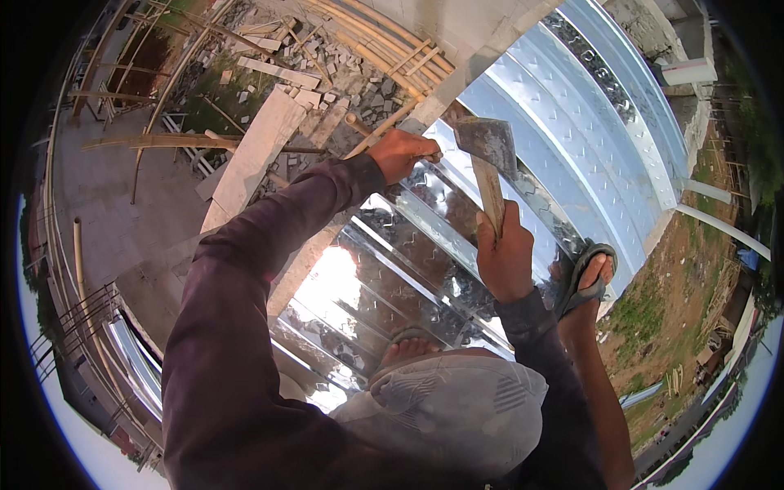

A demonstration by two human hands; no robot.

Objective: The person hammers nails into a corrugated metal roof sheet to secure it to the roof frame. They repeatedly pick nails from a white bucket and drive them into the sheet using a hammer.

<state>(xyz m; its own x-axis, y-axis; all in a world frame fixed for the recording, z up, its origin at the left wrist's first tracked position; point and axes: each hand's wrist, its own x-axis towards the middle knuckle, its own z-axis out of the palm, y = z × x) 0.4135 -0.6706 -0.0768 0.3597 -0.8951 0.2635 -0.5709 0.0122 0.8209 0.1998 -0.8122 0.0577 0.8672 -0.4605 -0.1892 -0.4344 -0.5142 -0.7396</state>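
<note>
My right hand (506, 253) is closed around the wooden handle of a hammer (488, 184). Its heavy dark metal head is raised just right of my left hand. The fingertips of my left hand (404, 155) are pinched together near the left edge of the shiny ribbed metal sheet (457, 212). Whatever those fingers hold, if anything, is too small to make out. Both hands are over the metal sheeting, which reflects bright sun beside my left forearm. My sandalled foot (592, 273) rests on the sheet to the right, and my other foot (408, 347) is nearer my body.
A concrete ledge (310, 257) borders the sheeting on the left. Beyond it, bamboo poles (392, 49), a long board (257, 151) and broken rubble (351, 73) lie lower down. Grassy ground (645, 318) drops away at the right, with a pale pipe (723, 229) near the roof edge.
</note>
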